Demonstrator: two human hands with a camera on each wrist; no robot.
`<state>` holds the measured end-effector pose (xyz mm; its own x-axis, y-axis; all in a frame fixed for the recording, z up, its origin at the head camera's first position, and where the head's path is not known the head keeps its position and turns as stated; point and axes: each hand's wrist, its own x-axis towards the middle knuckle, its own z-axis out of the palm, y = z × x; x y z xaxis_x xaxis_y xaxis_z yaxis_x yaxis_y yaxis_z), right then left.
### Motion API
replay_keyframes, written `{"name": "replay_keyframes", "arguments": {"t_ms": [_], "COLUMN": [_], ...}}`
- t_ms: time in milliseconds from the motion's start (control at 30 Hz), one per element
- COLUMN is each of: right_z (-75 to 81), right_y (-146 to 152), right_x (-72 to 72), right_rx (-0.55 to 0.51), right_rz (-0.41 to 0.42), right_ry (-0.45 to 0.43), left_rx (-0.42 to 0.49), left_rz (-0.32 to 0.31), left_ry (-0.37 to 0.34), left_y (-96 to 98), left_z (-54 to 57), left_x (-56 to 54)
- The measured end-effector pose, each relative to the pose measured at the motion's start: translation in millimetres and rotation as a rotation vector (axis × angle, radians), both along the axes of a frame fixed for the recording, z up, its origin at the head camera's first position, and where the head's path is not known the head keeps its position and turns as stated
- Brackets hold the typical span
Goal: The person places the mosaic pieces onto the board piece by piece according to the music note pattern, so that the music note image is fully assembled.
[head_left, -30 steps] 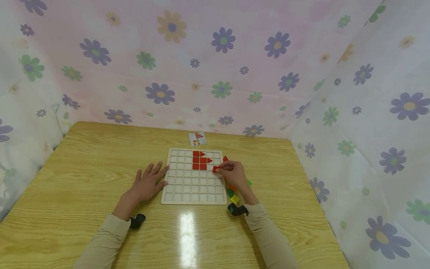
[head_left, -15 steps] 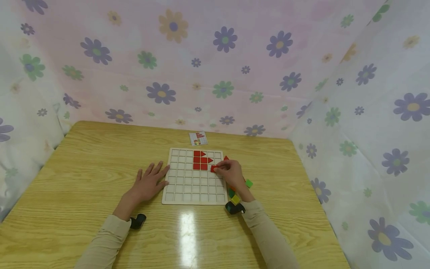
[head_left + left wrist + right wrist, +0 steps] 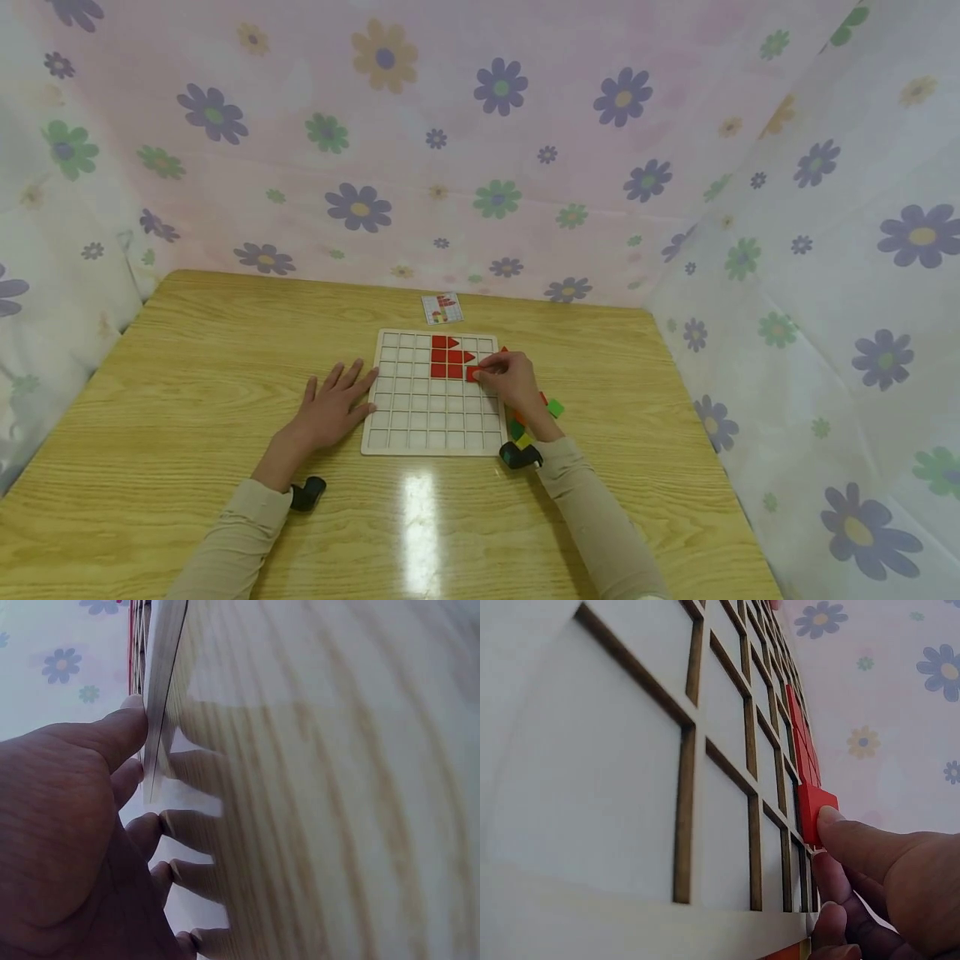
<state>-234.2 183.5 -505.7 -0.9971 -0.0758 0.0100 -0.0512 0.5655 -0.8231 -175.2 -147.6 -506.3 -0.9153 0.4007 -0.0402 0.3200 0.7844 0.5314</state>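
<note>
A pale wooden grid board [image 3: 418,417] lies on the table, with several red square and triangular tiles [image 3: 447,357] set in its upper middle cells. My right hand [image 3: 513,383] pinches a red square tile [image 3: 472,373] between thumb and fingers, just right of the lowest red row. In the right wrist view that red tile [image 3: 816,810] stands tilted at the grid's ridges. My left hand [image 3: 327,408] rests on the table with fingers spread, its thumb and index finger touching the board's left edge. The left wrist view shows the thumb [image 3: 124,735] against the board's side [image 3: 161,682].
Loose tiles lie along the board's right side, including a light green one [image 3: 555,408] and a yellow one [image 3: 523,441], partly hidden by my right arm. A small pattern card [image 3: 442,308] lies behind the board. Flowered cloth [image 3: 495,200] closes off the back and sides.
My right hand has moved a little left over the board, carrying the red square tile closer to the lowest red row. The left hand stays still.
</note>
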Motion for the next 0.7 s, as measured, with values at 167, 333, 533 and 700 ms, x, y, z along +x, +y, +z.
{"name": "replay_keyframes", "arguments": {"t_ms": [167,333,533,700], "right_z": [0.4,-0.5,-3.1,-3.5], "right_y": [-1.0,-1.4,-1.6,-2.0], "right_x": [-0.6,-2.7,-4.7,-4.0], "right_rx": [0.000,0.006,0.004,0.006], "right_rz": [0.001,-0.002,-0.005,-0.005], "right_ry": [0.007,-0.002,0.001,0.021], "left_rx": [-0.002,-0.008,-0.009,-0.004], "left_rz": [0.001,-0.001,-0.001,0.002], "left_ry": [0.003,0.001,-0.006,-0.015], "left_y": [0.0,-0.1,0.3,1.8], "left_z": [-0.5,-1.5,-0.3,4.1], "left_x": [0.0,-0.5,0.1,2.0]}}
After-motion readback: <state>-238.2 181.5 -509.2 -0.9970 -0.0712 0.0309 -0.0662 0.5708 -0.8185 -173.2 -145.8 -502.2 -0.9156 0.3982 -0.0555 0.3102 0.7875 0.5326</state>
